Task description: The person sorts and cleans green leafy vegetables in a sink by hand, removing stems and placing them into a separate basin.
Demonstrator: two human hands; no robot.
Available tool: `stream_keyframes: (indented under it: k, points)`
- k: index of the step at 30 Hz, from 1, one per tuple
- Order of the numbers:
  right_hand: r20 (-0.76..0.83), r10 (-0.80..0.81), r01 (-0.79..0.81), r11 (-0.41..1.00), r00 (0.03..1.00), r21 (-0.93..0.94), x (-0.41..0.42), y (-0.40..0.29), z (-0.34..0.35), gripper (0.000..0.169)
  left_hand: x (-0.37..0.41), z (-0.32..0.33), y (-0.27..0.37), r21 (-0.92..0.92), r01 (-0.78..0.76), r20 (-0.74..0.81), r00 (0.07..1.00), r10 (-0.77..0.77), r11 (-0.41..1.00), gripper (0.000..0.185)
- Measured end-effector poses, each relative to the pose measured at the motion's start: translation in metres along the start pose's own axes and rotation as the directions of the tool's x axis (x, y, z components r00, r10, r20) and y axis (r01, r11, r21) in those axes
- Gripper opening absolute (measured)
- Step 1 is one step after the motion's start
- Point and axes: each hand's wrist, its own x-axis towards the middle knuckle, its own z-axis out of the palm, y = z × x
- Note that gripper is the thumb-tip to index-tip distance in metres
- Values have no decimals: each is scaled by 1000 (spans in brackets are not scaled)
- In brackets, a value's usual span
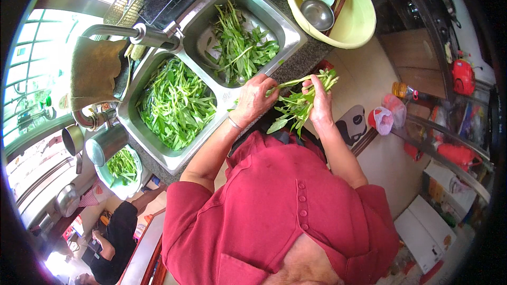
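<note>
My right hand (320, 101) grips a bunch of long-stemmed leafy greens (298, 105) beyond the front edge of the sink. The leaves hang down and the stem ends point up past my fingers. With fingertips pinched, my left hand (257, 97) holds a green stem (293, 82) that runs across to the bunch; a bangle circles that wrist. In front of me is a stainless double-bowl sink (216, 84). Its left bowl is heaped with greens (176, 105). A smaller pile of greens (245, 49) lies in the right bowl, with bare steel showing around it.
A yellow plastic basin (356, 19) with bowls and chopsticks stands right of the sink. The faucet (154, 36) reaches over the divider. At left are a metal cylinder (107, 144) and a pale green basin (136, 158) holding greens. A person in black (119, 237) is at lower left.
</note>
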Motion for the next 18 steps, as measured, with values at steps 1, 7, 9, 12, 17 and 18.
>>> stream_keyframes:
  k: [1,7,9,12,17,18]
  points:
    - [-1,9,-9,1000,1000,11,0,0,0,13,0,3,0,22,-19,-21,1000,20,1000,12]
    - [6,-8,8,999,1000,54,2,5,0,12,-3,26,-10,217,-103,-135,982,134,971,12]
    - [-17,-23,24,999,1000,46,4,7,0,13,-3,27,-11,236,-128,-179,969,173,963,14]
    - [-14,-24,24,998,1000,50,5,10,-3,14,-2,23,-10,251,-158,-210,954,213,955,15]
    - [-8,-53,54,997,999,56,6,12,-5,15,1,9,-11,205,-139,-142,975,170,969,14]
    - [-2,-55,55,996,998,70,5,10,-4,15,0,8,-14,164,-125,-131,980,147,979,13]
